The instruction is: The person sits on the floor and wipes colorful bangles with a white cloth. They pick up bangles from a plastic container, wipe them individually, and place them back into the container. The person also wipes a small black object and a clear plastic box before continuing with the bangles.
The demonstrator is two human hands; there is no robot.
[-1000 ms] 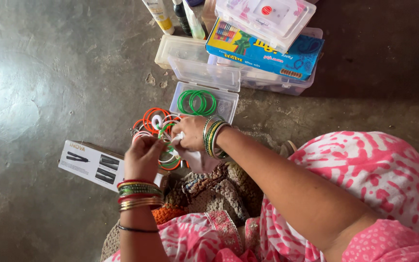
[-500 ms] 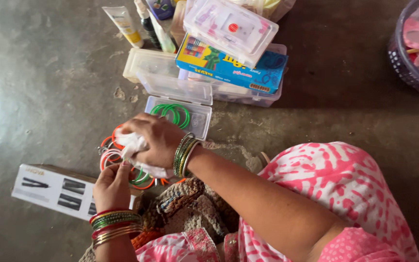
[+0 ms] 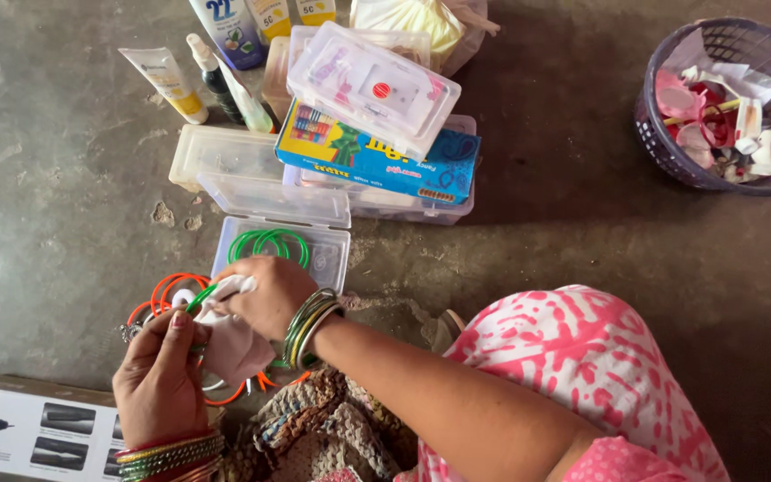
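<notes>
At the far left, beside the pile of orange and green bangles [image 3: 167, 290] on the floor, a white printed carton [image 3: 24, 428] is seen, now pushed to the lower corner of the view where a second ago it lay nearer the middle. Just right of the carton, the left hand [image 3: 161, 384] is closed around a green bangle [image 3: 200, 299], its grip narrow and pinched on the ring, held over the pile. The right hand [image 3: 268, 295] has been brought across since half a second ago and is now pressed against that bangle with a white cloth [image 3: 229, 344] bunched in its fingers, so the wiping of the bangle is judged to be under way rather than finished. Directly behind the pile, an open clear box [image 3: 327, 254] is seen with green bangles [image 3: 269, 243] laid inside. Further behind and right of the pile, stacked clear boxes and a blue carton [image 3: 377, 161] have come fully into view, and well to the right a purple basket [image 3: 662, 152] of scraps is newly shown.
</notes>
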